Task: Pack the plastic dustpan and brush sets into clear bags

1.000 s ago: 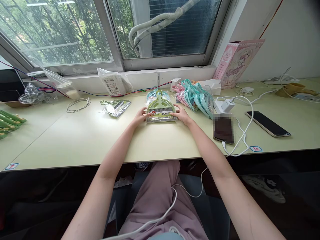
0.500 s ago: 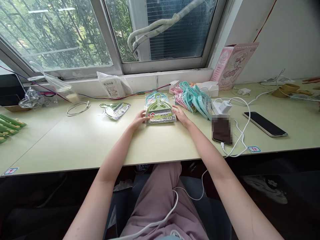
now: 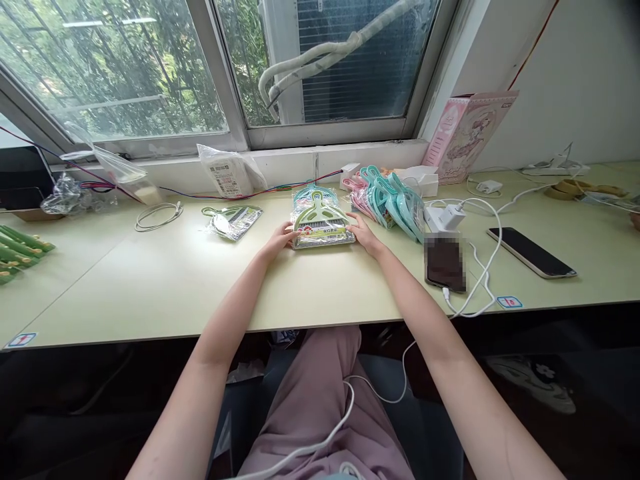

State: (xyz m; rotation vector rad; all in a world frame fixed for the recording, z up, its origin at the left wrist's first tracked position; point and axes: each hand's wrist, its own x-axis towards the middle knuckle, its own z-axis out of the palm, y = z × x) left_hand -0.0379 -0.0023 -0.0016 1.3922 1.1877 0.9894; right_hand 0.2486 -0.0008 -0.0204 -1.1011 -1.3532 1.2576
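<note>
A green mini dustpan-and-brush set point(image 3: 321, 219) in a clear wrapper lies on the pale desk point(image 3: 165, 280), on top of more such packs. My left hand point(image 3: 281, 239) grips the pack's left front corner with curled fingers. My right hand point(image 3: 364, 233) holds its right front corner the same way. Behind it a teal set point(image 3: 313, 193) pokes out. To the right leans a row of teal and pink sets point(image 3: 390, 197).
Another wrapped green set point(image 3: 233, 219) lies left of my hands, near a coiled white cable point(image 3: 157, 215). A charger point(image 3: 445, 217), a blurred phone point(image 3: 444, 262) and a second phone point(image 3: 531, 251) lie to the right. A pink box point(image 3: 467, 133) leans on the wall. Green items point(image 3: 17, 248) sit far left.
Both hands stay on the green pack. The view shifted slightly; the pack looks pressed flatter onto the stack. A hand at the far right edge half a second ago has nearly gone.
</note>
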